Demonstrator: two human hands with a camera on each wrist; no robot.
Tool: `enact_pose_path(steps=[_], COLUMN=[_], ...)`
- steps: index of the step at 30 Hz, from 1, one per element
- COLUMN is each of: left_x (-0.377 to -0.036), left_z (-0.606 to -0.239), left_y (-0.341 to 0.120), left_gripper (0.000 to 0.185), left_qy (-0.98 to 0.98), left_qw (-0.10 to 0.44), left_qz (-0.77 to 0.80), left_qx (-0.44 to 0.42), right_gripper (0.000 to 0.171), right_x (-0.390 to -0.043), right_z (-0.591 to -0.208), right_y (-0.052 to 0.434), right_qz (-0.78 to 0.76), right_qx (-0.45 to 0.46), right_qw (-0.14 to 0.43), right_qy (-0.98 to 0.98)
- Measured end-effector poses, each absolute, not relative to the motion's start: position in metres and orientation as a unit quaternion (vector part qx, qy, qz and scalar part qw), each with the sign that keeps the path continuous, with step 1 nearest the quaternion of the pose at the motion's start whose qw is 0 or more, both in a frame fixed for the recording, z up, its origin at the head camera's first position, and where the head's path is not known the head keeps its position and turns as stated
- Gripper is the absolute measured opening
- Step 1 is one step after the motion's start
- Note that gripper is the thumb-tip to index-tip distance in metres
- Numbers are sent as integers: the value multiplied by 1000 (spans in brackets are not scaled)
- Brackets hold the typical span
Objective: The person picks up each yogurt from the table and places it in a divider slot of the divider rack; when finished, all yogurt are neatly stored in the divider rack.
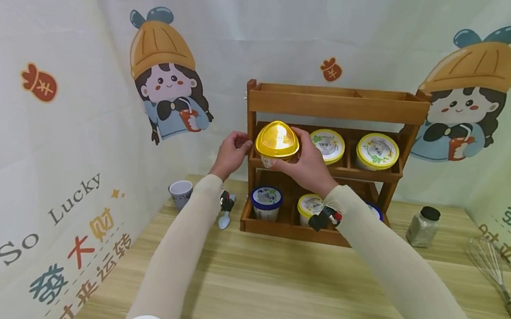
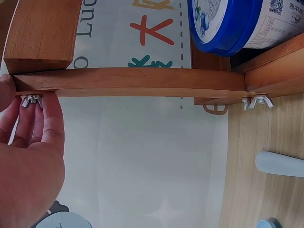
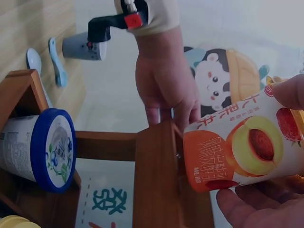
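Note:
My right hand [image 1: 310, 167] grips a yoghurt cup [image 1: 278, 140] with a yellow lid and holds it at the left end of the wooden rack's [image 1: 334, 105] middle shelf. The right wrist view shows a peach picture on the cup [image 3: 242, 152], with my fingers [image 3: 251, 204] curled under it. My left hand [image 1: 232, 152] holds the rack's left post. In the left wrist view its fingers [image 2: 28, 123] lie on the wooden rail [image 2: 142, 80] beside a wing nut [image 2: 31, 100], the thumb on the other side. The right wrist view shows the left hand [image 3: 166, 90] behind the post [image 3: 154, 180].
Two more lidded cups [image 1: 327, 145] [image 1: 377, 150] stand on the middle shelf; a blue-lidded cup [image 1: 266, 200] and a yellow-rimmed cup [image 1: 310, 206] stand below. On the table are a small mug [image 1: 181, 192], a spoon [image 1: 224, 219], a spice jar [image 1: 422, 227] and a whisk [image 1: 498, 280].

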State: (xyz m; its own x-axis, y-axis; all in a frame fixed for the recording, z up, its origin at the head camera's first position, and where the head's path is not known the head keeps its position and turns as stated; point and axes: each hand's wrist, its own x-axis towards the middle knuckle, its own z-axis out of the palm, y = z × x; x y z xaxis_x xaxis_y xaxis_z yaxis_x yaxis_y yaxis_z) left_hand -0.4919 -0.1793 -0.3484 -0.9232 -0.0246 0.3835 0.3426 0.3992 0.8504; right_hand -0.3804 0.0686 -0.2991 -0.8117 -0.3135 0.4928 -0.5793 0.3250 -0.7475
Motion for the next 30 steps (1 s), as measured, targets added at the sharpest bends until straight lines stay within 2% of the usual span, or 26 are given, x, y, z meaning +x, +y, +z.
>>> enact_pose_path(steps=[8,21,30], left_x=[-493,-493,-493], left_z=[-345,-349,-346], left_y=[-180,-180,-180], left_gripper=[36,35,37], left_qy=[-810,-805,-808], left_qw=[166,154,145], left_qz=[-554,-562,-561], left_qx=[-104,-109,-103], right_gripper=[92,90,90], right_x=[-400,-412,-420], right_z=[-302,-310,-319], right_y=[57,48,46], right_qz=[521,527,509], right_qx=[268,254,211], right_qw=[157,181,175], right_qy=[-795,-790,-816])
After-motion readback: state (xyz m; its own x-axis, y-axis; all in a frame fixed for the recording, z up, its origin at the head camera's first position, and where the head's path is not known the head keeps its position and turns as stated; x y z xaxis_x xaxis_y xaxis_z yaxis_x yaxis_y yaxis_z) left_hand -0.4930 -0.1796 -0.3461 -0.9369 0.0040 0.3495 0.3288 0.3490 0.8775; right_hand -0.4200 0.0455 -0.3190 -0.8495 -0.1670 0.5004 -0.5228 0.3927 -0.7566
